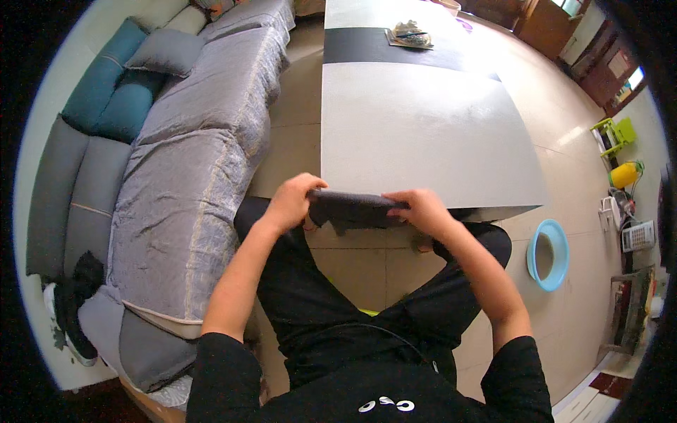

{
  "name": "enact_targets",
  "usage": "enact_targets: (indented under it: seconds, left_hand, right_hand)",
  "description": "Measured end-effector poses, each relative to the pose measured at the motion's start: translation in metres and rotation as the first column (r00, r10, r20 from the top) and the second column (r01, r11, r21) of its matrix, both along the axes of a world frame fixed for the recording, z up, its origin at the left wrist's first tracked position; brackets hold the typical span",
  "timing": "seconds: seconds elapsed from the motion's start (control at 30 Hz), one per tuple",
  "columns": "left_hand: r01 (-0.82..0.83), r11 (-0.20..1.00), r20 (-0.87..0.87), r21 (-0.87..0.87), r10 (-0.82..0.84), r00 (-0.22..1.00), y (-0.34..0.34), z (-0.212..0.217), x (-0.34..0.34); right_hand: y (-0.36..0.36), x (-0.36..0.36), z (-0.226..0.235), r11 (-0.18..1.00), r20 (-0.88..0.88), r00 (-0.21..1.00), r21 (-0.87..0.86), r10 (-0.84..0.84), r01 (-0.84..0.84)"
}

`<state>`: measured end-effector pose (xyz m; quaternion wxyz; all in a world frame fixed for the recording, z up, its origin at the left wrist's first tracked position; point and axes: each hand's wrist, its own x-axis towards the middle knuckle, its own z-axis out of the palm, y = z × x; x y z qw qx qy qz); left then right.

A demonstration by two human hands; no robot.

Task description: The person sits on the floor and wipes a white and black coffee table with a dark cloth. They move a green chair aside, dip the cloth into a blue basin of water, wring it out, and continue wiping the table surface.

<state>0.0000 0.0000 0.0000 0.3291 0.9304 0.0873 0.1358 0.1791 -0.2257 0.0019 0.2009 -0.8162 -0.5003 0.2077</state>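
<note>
Left hand (293, 201) and right hand (423, 209) both gripping a folded dark grey cloth (350, 209) by its ends. Held level at the near edge of the grey bench (416, 120), beside a grey sofa (204, 134).

matt dark cloth (352, 209); smooth grey table (416, 134)

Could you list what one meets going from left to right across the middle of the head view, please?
Grey sofa → left hand → dark folded cloth → right hand → light blue ring-shaped basin → white device.
</note>
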Motion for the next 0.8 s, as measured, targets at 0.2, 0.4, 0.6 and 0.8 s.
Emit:
enact_targets:
  seconds: [0.2, 0.4, 0.6, 0.8]
  left_hand:
    - [-0.070, 0.996, 0.228, 0.058, 0.055, 0.972, -0.021, 0.058, 0.023]
    - [0.104, 0.969, -0.060, 0.225, -0.093, 0.994, -0.030, -0.002, -0.007]
    - [0.013, 0.950, -0.318, 0.311, 0.091, 0.944, -0.071, -0.045, 0.006]
    - [0.013, 0.904, -0.270, 0.428, 0.114, 0.956, -0.068, -0.070, 0.041]
  right_hand:
    - [-0.012, 0.018, 0.044, 0.907, 0.052, 0.994, 0.416, -0.092, 0.062]
    - [-0.043, 0.007, 0.009, 0.998, 0.190, 0.980, 0.022, 0.059, -0.064]
    - [-0.017, -0.014, -0.032, 0.993, 0.271, 0.959, 0.063, 0.082, -0.102]
    - [0.036, -0.012, -0.070, 0.989, 0.502, 0.853, -0.099, 0.145, -0.109]
